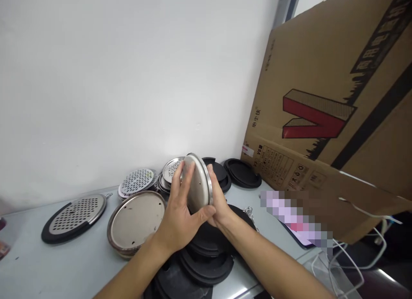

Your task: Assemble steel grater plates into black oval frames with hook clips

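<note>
Holds a round metal-rimmed disc (200, 185) steeply tilted on edge, above stacked black rings (209, 267). Clamps it between left hand (180, 211) and right hand (220, 202). Lays left fingers, partly spread, on the pale face; braces the far side with right fingers, mostly hidden, spacing impossible to tell. Has stacked shallow metal discs (140, 217) and a perforated metal disc (75, 214) lying leftward.
</note>
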`<state>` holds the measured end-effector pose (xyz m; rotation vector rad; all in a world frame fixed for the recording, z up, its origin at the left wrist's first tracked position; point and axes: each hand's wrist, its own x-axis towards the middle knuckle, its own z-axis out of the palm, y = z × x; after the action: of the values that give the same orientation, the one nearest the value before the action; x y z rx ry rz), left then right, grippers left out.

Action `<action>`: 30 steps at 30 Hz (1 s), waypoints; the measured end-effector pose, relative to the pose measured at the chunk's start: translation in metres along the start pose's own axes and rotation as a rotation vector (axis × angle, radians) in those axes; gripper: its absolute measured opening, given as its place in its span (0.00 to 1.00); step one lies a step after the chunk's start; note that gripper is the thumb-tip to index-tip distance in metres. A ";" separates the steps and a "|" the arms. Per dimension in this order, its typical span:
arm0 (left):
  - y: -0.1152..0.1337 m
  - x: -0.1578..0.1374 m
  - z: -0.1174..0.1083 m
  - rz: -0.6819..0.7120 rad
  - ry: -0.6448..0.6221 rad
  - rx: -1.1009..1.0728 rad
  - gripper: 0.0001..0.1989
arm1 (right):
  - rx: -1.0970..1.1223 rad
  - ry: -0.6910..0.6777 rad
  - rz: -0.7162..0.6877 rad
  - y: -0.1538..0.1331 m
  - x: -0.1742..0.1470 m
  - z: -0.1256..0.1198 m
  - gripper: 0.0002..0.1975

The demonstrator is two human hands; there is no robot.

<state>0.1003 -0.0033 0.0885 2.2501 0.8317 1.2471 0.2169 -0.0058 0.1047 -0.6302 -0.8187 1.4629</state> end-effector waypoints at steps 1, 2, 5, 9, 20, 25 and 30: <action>0.000 -0.002 -0.001 0.010 -0.016 0.012 0.41 | 0.010 -0.042 0.030 -0.002 -0.003 0.000 0.32; 0.000 -0.003 -0.003 0.017 -0.028 0.013 0.40 | 0.021 -0.075 0.047 -0.004 -0.005 -0.001 0.33; 0.002 -0.004 -0.006 0.032 -0.043 0.019 0.35 | 0.084 -0.122 0.048 -0.008 -0.007 -0.004 0.31; 0.005 -0.004 -0.004 0.014 -0.052 0.007 0.32 | 0.194 -0.139 0.055 -0.009 -0.007 -0.008 0.24; 0.005 -0.003 -0.002 0.018 0.045 0.024 0.29 | 0.305 -0.086 0.049 -0.004 -0.012 -0.007 0.18; 0.011 -0.002 -0.007 0.044 0.251 -0.013 0.23 | 0.340 -0.037 0.052 0.000 -0.013 -0.006 0.19; 0.000 0.016 -0.037 -0.309 0.488 -0.340 0.15 | 0.408 -0.062 0.178 0.002 -0.005 -0.015 0.26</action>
<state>0.0751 0.0102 0.1168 1.5056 0.9995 1.6597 0.2282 -0.0095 0.0933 -0.3546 -0.4962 1.7570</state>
